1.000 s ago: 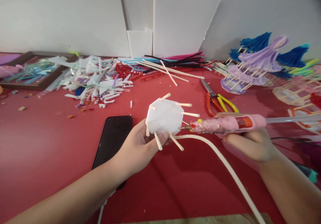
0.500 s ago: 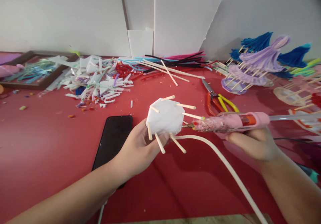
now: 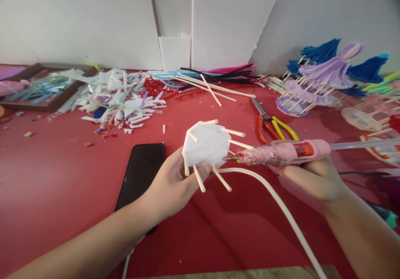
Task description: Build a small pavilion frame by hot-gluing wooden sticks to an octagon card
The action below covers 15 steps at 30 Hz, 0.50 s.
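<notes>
My left hand [image 3: 175, 183] holds a white faceted disc [image 3: 208, 145] from below, its thumb at the lower edge. Several thin wooden sticks [image 3: 198, 178] stick out around the disc's rim. A cream fuzzy strip [image 3: 275, 193] runs from the lower right edge of the disc down to the right. My right hand [image 3: 315, 179] is wrapped round a pink glue gun [image 3: 281, 153], whose metal nozzle meets the disc's right edge. A clear glue stick [image 3: 362, 144] extends from the gun's back.
A black phone [image 3: 140, 175] lies under my left forearm. Behind the disc are white scraps [image 3: 118, 98], coloured strips [image 3: 218, 77] and pliers [image 3: 265, 120]. Purple and blue stick-supported pieces [image 3: 325, 75] stand at the right. A framed tray [image 3: 46, 105] lies far left.
My right hand and the glue gun have shifted slightly left, bringing the nozzle onto the disc's edge. The loose strip's lower end has also moved left. My left hand is nearly unchanged.
</notes>
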Each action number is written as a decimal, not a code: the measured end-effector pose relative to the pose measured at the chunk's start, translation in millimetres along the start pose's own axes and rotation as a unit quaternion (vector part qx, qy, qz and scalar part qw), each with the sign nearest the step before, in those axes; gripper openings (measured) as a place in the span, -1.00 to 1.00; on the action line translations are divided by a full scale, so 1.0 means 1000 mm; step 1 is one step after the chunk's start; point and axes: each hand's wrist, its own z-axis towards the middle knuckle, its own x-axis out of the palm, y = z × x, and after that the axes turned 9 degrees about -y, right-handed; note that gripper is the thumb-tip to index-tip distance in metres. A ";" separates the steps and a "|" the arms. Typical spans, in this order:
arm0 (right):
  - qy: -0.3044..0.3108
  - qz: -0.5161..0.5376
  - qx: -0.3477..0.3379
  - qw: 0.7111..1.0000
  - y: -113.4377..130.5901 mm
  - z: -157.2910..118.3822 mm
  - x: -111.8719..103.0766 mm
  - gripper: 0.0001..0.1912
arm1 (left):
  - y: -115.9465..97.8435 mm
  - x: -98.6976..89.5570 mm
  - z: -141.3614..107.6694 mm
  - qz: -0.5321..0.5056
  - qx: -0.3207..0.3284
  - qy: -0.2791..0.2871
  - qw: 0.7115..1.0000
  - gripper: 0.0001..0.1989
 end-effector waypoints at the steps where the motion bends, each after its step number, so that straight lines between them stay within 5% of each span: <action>1: -0.001 0.004 -0.002 1.000 0.000 0.000 0.000 -0.80 | 0.000 0.000 0.000 -0.003 0.003 0.003 1.000 -0.77; 15: 0.004 0.023 -0.005 1.000 -0.004 -0.001 -0.002 -0.68 | 0.002 0.001 0.001 0.006 0.028 0.003 1.000 -0.76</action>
